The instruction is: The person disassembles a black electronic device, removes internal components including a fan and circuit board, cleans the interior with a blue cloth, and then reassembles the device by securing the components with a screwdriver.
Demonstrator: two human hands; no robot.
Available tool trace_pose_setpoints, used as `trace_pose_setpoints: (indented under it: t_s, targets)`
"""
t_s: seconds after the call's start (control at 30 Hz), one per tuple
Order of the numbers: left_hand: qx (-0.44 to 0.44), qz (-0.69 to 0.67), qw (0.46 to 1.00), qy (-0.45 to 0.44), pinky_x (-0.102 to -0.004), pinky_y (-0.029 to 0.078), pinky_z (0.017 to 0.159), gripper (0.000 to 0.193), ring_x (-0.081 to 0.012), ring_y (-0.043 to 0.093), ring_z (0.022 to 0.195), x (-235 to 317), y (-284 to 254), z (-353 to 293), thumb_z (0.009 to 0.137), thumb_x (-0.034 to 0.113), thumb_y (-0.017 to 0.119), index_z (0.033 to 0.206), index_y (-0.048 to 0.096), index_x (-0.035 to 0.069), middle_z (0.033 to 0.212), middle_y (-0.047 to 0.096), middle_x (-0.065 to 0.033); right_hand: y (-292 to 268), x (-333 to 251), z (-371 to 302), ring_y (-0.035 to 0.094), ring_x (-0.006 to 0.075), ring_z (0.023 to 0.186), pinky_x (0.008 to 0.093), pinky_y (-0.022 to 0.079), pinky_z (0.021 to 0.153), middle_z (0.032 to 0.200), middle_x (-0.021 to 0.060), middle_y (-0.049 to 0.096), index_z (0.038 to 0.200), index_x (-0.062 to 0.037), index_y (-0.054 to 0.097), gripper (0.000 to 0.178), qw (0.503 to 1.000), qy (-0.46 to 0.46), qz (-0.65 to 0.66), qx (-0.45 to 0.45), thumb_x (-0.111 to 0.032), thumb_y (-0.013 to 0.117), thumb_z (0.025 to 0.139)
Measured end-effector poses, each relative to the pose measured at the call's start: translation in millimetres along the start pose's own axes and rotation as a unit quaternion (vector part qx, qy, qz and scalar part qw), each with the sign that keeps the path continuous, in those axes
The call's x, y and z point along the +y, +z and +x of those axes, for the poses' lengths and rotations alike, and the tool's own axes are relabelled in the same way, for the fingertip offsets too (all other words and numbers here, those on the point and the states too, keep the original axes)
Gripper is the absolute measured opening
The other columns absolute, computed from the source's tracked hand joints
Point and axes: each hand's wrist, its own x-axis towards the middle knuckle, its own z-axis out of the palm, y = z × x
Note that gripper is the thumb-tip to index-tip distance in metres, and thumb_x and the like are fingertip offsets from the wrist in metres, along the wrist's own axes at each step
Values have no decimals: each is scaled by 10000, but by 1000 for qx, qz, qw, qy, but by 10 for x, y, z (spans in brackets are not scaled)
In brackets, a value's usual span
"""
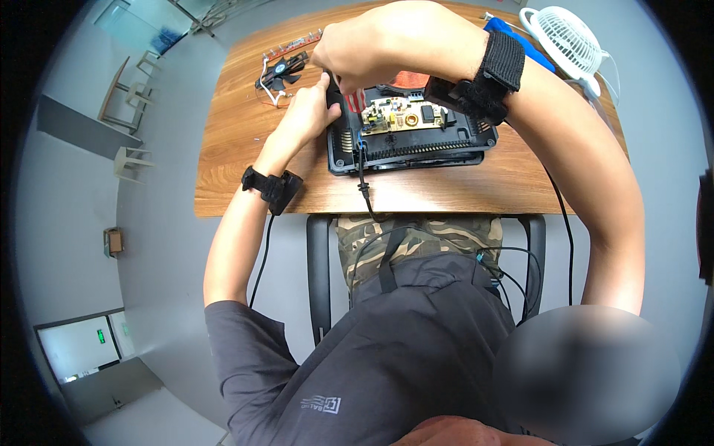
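Observation:
A black plastic housing (416, 152) lies open on the wooden table, with a pale circuit board (394, 119) inside it. My right hand (353, 56) is closed around a screwdriver (356, 100) with a red-and-white striped handle. The handle points down over the board's left end; its tip cannot be made out. At the housing's left side, my left hand (306, 115) grips the edge, thumb over the rim and index finger stretched toward the far corner. A reddish copper-coloured coil (409, 79) sits behind the board, partly hidden by my right forearm.
A small black fan (283, 70) with a white cable lies left of the housing, near a narrow red strip (294, 44) with upright pins. At the far right are a white desk fan (561, 39) and a blue item (517, 41). A black power cord (364, 186) hangs over the front edge.

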Motion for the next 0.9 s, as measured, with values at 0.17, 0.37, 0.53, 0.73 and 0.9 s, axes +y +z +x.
trace_pose_setpoints:
  t_s: [0.17, 0.37, 0.53, 0.73, 0.9]
  targets:
    - [-1, -17, 999, 43, -488, 565, 873, 471, -445, 695, 959, -265, 167, 69, 865, 125, 745, 1267, 564, -43, 971, 708, -300, 355, -23, 412, 743, 317, 898, 409, 589, 772, 970, 144, 769, 993, -33, 783, 267, 995, -4, -87, 56, -247, 635, 931]
    - [-3, -55, 998, 6, -503, 546, 908, 429, -453, 677, 1002, -155, 72, 21, 856, 115, 752, 1220, 576, -29, 1001, 706, -292, 401, 40, 370, 746, 316, 920, 409, 592, 805, 1011, 152, 764, 1069, -52, 779, 283, 991, -14, -102, 89, -244, 680, 885]
    - [5, -39, 999, 27, -503, 547, 904, 419, -455, 672, 1020, -169, 98, 40, 858, 122, 751, 1224, 593, -6, 1013, 707, -290, 416, 108, 513, 742, 322, 910, 429, 591, 779, 1032, 133, 767, 1097, -63, 771, 282, 991, -48, -119, 30, -260, 660, 930]
    - [29, -60, 994, 86, -471, 564, 872, 319, -434, 680, 1022, -284, 198, 48, 857, 117, 734, 1141, 666, -11, 1020, 708, -281, 484, -61, 448, 743, 340, 906, 420, 590, 794, 973, 196, 753, 1001, 2, 776, 255, 988, -46, -83, 124, -169, 643, 867]
    - [30, -82, 994, 59, -474, 558, 890, 348, -436, 679, 1033, -297, 193, 53, 854, 89, 728, 1183, 650, 6, 1044, 715, -255, 352, -112, 452, 740, 313, 939, 400, 585, 831, 974, 173, 762, 1007, -44, 796, 255, 996, 32, -70, 45, -190, 645, 862]
